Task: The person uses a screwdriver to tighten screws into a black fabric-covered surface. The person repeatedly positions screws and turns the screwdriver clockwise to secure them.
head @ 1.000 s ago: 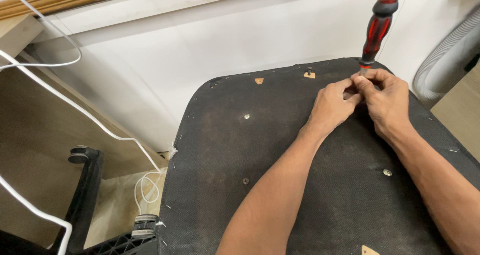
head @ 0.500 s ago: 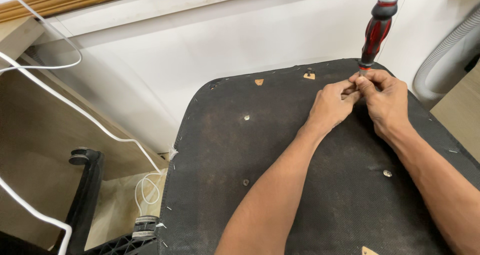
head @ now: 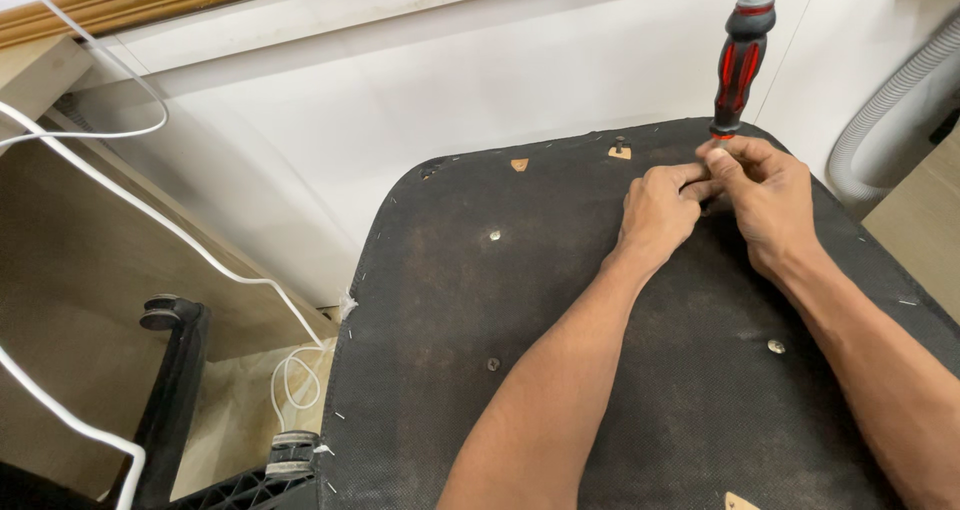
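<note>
Screwdriver [head: 742, 60] upright, R hand [head: 765, 200] & L hand [head: 658, 210] both pinching its shaft on seat underside [head: 480, 310].

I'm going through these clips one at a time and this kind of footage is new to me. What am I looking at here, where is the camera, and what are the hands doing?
There is no machine here: a person works with two bare hands, filmed by a camera worn on the head and looking down.

The big dark shape is a black fabric-covered panel, probably the underside of a chair seat. It has small metal fittings set into it.

The left hand and right hand meet near the panel's far edge. Together they pinch the lower end of a screwdriver with a red and black handle, which stands upright on the panel.

Around it: a white wall, a white cable, a grey ribbed hose and a black chair base.
</note>
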